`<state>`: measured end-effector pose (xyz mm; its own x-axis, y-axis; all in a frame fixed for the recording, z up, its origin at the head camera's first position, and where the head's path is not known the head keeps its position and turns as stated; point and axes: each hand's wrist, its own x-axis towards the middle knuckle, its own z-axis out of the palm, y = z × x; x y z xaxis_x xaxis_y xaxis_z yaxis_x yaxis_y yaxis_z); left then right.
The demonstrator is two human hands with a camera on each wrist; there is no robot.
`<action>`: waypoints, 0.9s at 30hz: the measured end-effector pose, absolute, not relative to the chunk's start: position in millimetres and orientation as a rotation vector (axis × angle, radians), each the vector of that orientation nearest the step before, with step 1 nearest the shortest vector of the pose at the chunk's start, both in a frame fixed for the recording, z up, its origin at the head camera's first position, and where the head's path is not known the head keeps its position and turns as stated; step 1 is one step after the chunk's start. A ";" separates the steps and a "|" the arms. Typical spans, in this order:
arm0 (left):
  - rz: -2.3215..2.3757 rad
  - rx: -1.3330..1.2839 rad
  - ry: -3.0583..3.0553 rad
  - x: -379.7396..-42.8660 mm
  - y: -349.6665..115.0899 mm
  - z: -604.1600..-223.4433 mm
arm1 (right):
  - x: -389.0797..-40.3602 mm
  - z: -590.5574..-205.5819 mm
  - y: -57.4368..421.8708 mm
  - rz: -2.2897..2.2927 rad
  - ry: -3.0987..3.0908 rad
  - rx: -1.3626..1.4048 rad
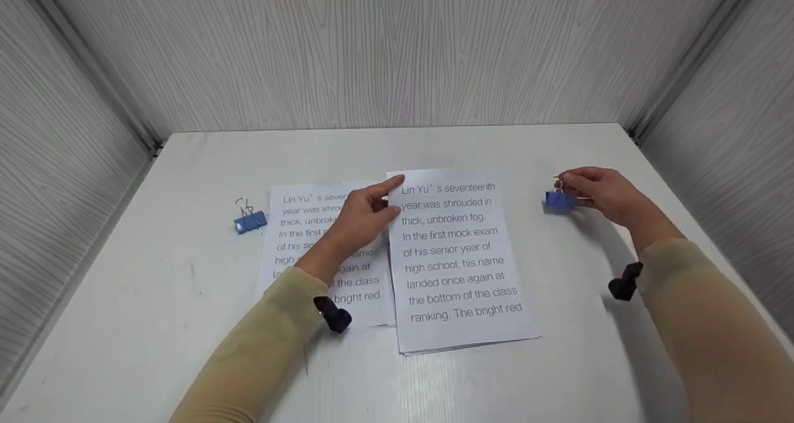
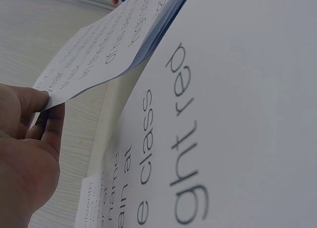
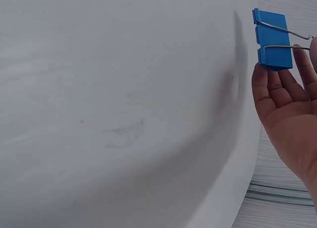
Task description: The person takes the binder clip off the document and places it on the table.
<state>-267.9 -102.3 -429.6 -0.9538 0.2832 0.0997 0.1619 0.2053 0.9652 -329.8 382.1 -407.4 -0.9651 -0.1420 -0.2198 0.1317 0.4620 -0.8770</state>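
My left hand pinches the upper left corner of the right-hand stack of printed paper. In the left wrist view that corner is lifted between thumb and fingers, and the sheets bend upward. My right hand holds a blue binder clip by its wire handles, to the right of the stack and apart from it. In the right wrist view the clip has both handles pointing toward the thumb, which is partly cut off by the frame edge.
A second stack of printed paper lies to the left, partly under my left forearm. Another blue binder clip sits on the white table beside it. Grey wood-patterned panels stand at the back and both sides.
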 end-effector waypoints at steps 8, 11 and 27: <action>1.863 0.417 2.350 -273.0 -101.4 -433.2 | -329.5 -412.7 384.5 -1.418 2.510 0.024; 1.863 0.394 2.343 -275.8 -99.9 -434.8 | -329.9 -414.4 385.9 -1.421 2.508 0.030; 1.768 0.329 2.309 -287.2 -88.9 -443.9 | -322.6 -414.1 382.5 -1.373 2.615 0.131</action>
<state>-287.2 -88.9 -443.9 -0.9521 0.3041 -0.0337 0.0467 0.2534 0.9662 -322.6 382.5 -414.1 -0.9791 -0.0079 -0.2034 0.1629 0.5687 -0.8063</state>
